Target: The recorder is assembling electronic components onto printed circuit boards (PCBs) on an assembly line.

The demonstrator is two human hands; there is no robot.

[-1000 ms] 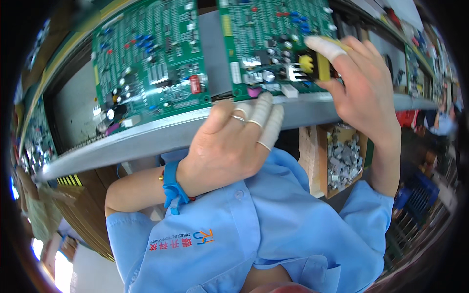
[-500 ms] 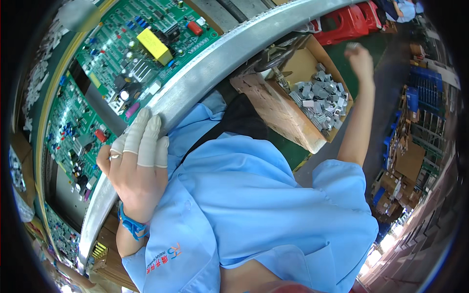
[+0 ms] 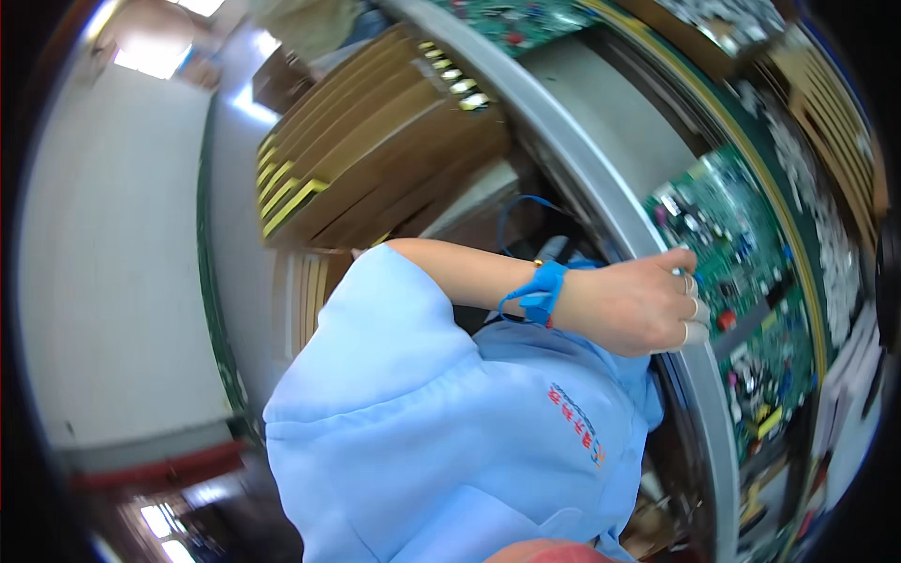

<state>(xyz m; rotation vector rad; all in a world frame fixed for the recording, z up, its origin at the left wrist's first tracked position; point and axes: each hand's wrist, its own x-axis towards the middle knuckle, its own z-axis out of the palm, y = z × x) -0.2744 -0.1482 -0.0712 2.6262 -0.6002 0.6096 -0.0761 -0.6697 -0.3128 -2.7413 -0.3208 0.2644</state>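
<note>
My left hand, with a blue wrist strap on the wrist, rests over the metal rail along the work line. Its fingers, in pale finger cots, curl down on the far side, so the fingertips and anything in them are hidden. Just past the knuckles lies a green circuit board crowded with small parts. A second circuit board, with a yellow block on it, sits beside it, nearer me. My right hand is outside the picture.
Brown cardboard dividers with yellow-and-black edges stand in a stack left of the rail. Another green board lies farther up the line. A yellow strip runs along the line's far side. A pale wall or panel rises at far left.
The view has swung strongly to the left. My right hand and the box of metal pieces have left the picture. My left hand's fingers, laid along the rail before, now look curled.
</note>
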